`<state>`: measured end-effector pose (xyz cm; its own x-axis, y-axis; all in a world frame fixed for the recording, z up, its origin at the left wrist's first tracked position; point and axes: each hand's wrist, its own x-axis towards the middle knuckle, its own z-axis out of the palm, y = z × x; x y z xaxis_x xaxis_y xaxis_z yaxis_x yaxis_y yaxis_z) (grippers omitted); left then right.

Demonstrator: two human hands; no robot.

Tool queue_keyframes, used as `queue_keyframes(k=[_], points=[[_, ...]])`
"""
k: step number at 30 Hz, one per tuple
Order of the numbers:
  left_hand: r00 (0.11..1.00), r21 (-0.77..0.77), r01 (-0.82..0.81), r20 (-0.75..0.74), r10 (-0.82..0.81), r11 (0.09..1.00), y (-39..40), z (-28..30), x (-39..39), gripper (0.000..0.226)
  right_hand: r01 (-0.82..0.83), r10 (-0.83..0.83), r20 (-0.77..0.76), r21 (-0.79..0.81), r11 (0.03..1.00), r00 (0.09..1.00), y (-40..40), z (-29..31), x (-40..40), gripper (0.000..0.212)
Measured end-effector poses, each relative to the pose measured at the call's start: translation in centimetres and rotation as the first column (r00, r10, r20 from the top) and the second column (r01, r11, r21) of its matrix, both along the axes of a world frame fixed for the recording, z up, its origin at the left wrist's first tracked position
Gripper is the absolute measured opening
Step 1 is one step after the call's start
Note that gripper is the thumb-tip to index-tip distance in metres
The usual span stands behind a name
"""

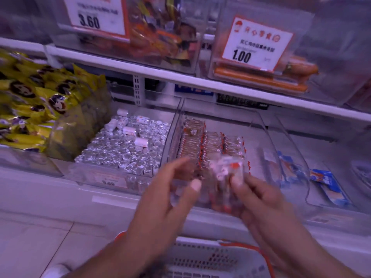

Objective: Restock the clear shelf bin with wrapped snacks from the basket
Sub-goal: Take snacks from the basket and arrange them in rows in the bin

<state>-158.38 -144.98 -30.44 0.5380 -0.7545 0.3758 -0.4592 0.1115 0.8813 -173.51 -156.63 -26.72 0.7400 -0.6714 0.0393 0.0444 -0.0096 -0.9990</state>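
Hands blurred, right hand [259, 199] gripping wrapped snacks [224, 173] over clear bin [261, 125], left hand [170, 189] spread, basket [210, 257] half hidden.

Both forearms were bare, with no sleeves, watch or rings visible. The left hand [160, 195] showed a short, pale thumbnail. The right hand [259, 199] was motion-blurred. At seven o'clock, a white shoe toe [55, 270] showed.
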Motion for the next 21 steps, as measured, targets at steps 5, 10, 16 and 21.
queue_keyframes(k=[5,10,16,21], points=[[0.893,0.140,-0.289,0.395,0.214,0.947,-1.2,0.9,6.0,0.048,-0.089,-0.301,-0.333,-0.789,0.608,0.894,-9.4,1.9,7.8,0.023],[0.880,0.277,-0.265,0.460,0.115,0.924,-2.5,-0.1,6.9,0.060,-0.393,-0.359,-0.524,-0.838,0.378,0.773,-14.8,-2.6,15.0,0.056],[0.871,0.264,-0.264,0.479,0.112,0.928,-3.2,-0.8,7.5,0.059,-0.542,-0.441,-0.623,-0.781,0.310,0.646,-16.5,-7.2,16.8,0.062],[0.882,0.267,-0.244,0.461,0.099,0.932,-3.2,-1.1,7.3,0.063,-0.619,-0.374,-0.715,-0.699,0.359,0.590,-16.7,-7.6,17.0,0.073]])
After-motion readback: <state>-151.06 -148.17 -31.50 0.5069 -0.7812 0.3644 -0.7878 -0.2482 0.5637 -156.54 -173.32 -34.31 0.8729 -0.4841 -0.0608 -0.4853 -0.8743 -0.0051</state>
